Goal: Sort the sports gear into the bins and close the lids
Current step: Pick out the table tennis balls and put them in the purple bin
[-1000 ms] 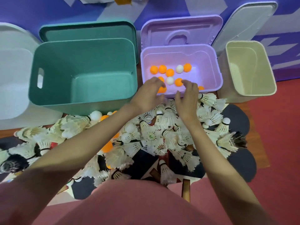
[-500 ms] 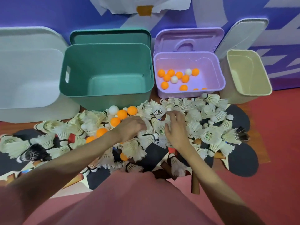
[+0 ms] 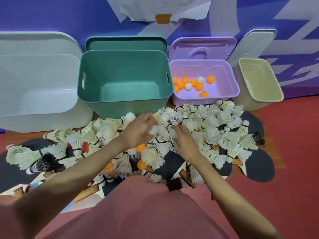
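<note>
A heap of white shuttlecocks (image 3: 214, 133) mixed with orange and white ping-pong balls lies on the floor over black table-tennis paddles (image 3: 257, 168). My left hand (image 3: 138, 131) is in the middle of the heap, fingers curled around a blurred white ball (image 3: 155, 129). My right hand (image 3: 184, 144) is beside it with its fingertips down among the shuttlecocks; what it grips is unclear. Behind the heap stand an empty green bin (image 3: 124, 52) and a purple bin (image 3: 203, 100) holding several balls (image 3: 189, 83). A loose orange ball (image 3: 141, 147) lies below my left wrist.
A large white bin (image 3: 34, 118) stands at the left and an empty beige bin (image 3: 255, 104) at the right. All lids lean against the blue wall, including the purple lid (image 3: 202, 47). My pink-clothed knee (image 3: 146, 209) fills the foreground. Red floor lies to the right.
Both hands pulled back from over the purple bin into the heap. The left hand has since moved up toward the green bin's front and closed on a white ball.
</note>
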The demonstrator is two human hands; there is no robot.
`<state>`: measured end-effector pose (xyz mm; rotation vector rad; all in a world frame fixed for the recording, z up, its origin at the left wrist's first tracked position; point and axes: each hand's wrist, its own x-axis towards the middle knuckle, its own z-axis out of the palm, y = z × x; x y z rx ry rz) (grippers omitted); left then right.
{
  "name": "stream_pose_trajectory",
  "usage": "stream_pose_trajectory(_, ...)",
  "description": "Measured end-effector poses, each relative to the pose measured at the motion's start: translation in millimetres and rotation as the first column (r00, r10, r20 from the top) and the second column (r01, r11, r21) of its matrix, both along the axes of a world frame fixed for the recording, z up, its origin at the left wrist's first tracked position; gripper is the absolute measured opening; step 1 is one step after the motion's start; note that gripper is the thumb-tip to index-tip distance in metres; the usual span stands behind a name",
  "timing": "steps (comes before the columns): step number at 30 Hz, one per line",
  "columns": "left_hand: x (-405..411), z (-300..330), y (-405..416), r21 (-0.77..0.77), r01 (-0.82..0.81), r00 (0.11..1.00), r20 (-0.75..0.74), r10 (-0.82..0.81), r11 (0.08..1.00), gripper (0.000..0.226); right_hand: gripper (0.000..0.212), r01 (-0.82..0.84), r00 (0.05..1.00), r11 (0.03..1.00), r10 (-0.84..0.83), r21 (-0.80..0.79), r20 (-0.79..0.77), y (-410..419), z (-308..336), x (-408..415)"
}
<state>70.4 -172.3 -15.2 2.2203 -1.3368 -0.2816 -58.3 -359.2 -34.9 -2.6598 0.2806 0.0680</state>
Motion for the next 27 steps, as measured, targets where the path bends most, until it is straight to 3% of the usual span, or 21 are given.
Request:
stream_pose_trajectory(5, 6, -8, 45, -0.066, -0.277, 0.95, -0.168, 0.263, 0.958, 0.039, 0.05, -0.094, 0.995, 0.995, 0.093, -0.025, -0.045, 20, -6, 23)
stream_pose_trajectory(14, 8, -15, 81, -0.107, -0.404, 0.9, -0.224, 0.373, 0.909, 0.037, 0.036, 0.011, 0.994, 0.965, -0.039, -0.263, -0.102, 44, -21, 53)
stream_pose_trajectory(17, 8, -15, 87, -0.093, -0.466, 0.858, -0.291, 0.423, 0.88, 0.037, 0.035, 0.089, 0.992, 0.979, -0.103, -0.184, -0.067, 49, -17, 53)
stream_pose_trajectory(21, 8, -9, 86, -0.011, -0.47, 0.854, -0.256, 0.452, 0.882, 0.034, 0.035, 0.202, 0.978, 0.977, -0.205, 0.062, 0.041, 50, -3, 42)
stream_pose_trajectory(27, 15, -7, 71, 0.158, -0.425, 0.88, -0.158, 0.447, 0.891, 0.015, 0.015, 0.179, 0.983, 0.966, -0.166, 0.185, -0.08, 41, 5, 48)
